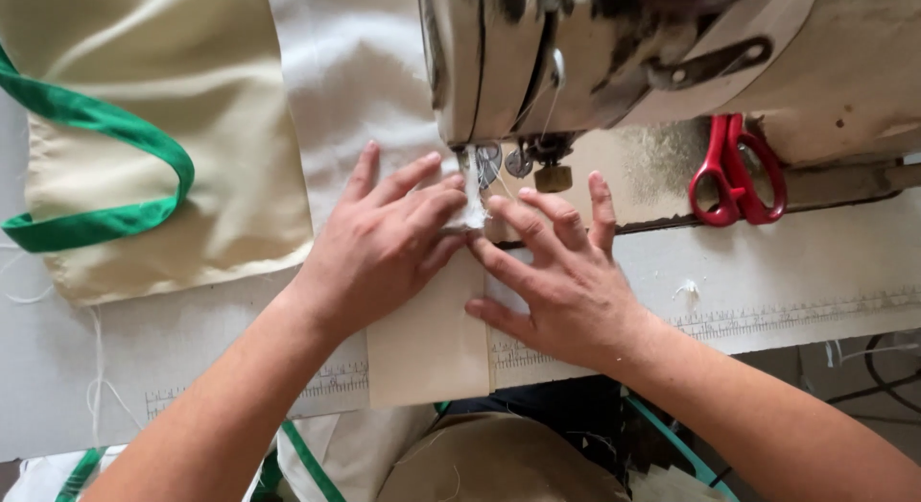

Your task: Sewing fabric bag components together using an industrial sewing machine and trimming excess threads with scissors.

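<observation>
- Both hands lie flat in the middle of the frame, pressed down on a strip of cream cloth (429,344) that runs from the bottom middle up to the needle.
- Left hand (384,243) has its fingers spread open and lying on the cloth. It grips nothing; it only presses down, which looks like a way to keep the cloth from sliding.
- Right hand (561,272) is open too, fingers long and flat, just right of the left hand. Its fingertips touch the cloth close to the needle (so the cloth stays smooth there, I think).
- A little white frayed bit (471,212) sits between the fingertips of the two hands, right under the presser foot (489,164).
- Filling the upper right of the frame is the worn sewing machine (614,51), hanging over the cloth. I cannot tell if the needle is up or down.
- Red scissors (737,171) rest against the machine at the right, near the right hand and easy to grab.
- In the upper left lies a cream bag (230,176) with a green strap (115,128) curled in a loop, well apart from the hands.
- Along the table (806,262) edge runs a printed ruler (815,310), passing under the cloth strip.
- More green trim (307,464) hangs down at the bottom left, below the table.
</observation>
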